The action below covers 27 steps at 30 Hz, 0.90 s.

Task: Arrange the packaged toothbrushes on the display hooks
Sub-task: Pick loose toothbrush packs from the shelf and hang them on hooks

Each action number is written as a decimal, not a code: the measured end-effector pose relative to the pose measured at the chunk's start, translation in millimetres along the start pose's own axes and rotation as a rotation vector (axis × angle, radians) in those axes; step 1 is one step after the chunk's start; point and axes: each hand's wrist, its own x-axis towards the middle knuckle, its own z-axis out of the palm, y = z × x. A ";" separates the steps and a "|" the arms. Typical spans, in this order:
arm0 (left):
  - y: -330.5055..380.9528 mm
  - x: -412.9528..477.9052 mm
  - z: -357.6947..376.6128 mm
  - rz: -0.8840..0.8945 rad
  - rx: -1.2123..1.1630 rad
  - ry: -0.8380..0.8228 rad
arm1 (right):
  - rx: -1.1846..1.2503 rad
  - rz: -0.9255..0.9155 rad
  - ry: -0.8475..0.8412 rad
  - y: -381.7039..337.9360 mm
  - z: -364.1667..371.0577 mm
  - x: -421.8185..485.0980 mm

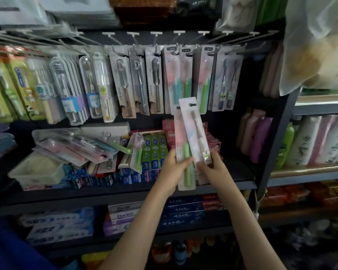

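Note:
My left hand (175,168) grips a green-handled toothbrush pack (183,145) by its lower half, holding it upright. My right hand (211,164) pinches the bottom of a second pack, a pale toothbrush on a pink and white card (193,125), which leans left across the first. Both packs sit just below the row of display hooks (176,47). Those hooks carry many hanging toothbrush packs (154,80). Several more packs lie in a loose pile (76,145) on the shelf to the left.
Toothpaste boxes (154,152) fill the shelf (125,191) behind my hands. Bottles (254,133) stand on the shelf to the right. A plastic bag (320,45) hangs at the upper right. More boxed goods (61,225) sit on the lower shelf.

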 end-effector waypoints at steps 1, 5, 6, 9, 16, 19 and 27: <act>9.0 4.0 0.3 0.029 -0.009 0.008 | 0.040 0.012 0.007 -2.7 -7.1 5.2; 35.5 22.8 1.5 0.107 -0.008 0.042 | 0.133 0.080 0.014 -3.4 -43.7 34.4; 40.6 27.4 2.8 0.122 0.008 0.039 | 0.124 0.092 0.029 -4.6 -52.7 42.6; 54.9 41.9 9.2 0.154 0.056 0.001 | 0.057 0.083 0.135 -10.0 -75.9 69.1; 77.4 71.7 27.4 0.206 0.064 0.009 | -0.244 -0.075 0.304 -30.1 -106.9 130.1; 85.7 86.3 34.2 0.215 0.066 0.028 | -0.417 -0.215 0.381 -38.4 -108.9 149.2; 96.4 104.3 58.9 0.211 -0.009 -0.012 | -0.450 -0.173 0.465 -41.7 -113.0 193.5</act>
